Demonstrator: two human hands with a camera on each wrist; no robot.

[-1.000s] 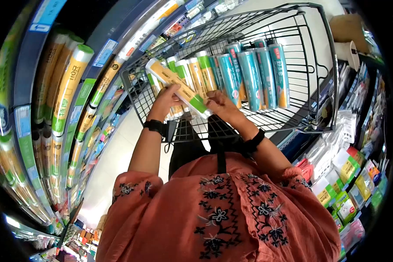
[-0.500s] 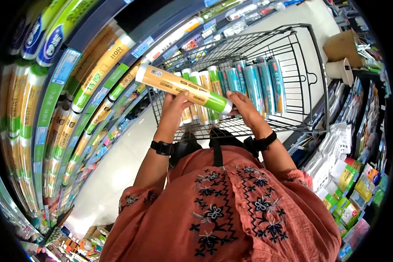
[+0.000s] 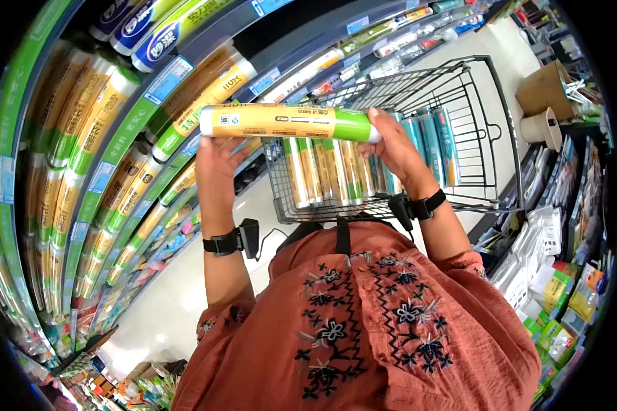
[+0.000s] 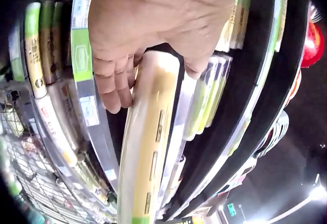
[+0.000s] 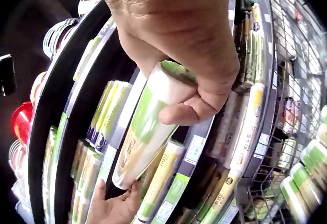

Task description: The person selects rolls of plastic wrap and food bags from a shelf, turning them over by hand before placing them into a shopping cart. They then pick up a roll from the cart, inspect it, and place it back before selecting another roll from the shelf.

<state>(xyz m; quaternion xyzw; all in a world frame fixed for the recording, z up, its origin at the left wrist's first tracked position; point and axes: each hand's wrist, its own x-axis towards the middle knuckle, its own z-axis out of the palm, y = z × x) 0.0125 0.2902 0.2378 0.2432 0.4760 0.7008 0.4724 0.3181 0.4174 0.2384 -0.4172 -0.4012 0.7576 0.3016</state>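
Note:
A yellow and green wrapped roll (image 3: 291, 122) is held nearly level above the cart's near left part. My right hand (image 3: 401, 152) pinches its green end; the right wrist view shows the thumb and fingers of this hand (image 5: 179, 45) around the white tip. Under the roll's other end is my left hand (image 3: 218, 171), its fingers loosely extended. In the left wrist view, fingers of the left hand (image 4: 153, 24) lie along one side of the roll (image 4: 150, 132), with the thumb apart on the other side. Similar rolls (image 3: 312, 171) and teal rolls (image 3: 432, 147) stand in the cart.
The wire cart (image 3: 487, 130) is in front of me. Shelves of rolls (image 3: 92, 116) curve along the left, close to the held roll. Packaged goods (image 3: 552, 288) hang on the right, with a cardboard box (image 3: 545, 89) beyond the cart.
The held roll has gone from slanted to nearly level and sits nearer the left shelf. My left hand has slid from its middle toward its left end, its fingers loosened. The view has turned left.

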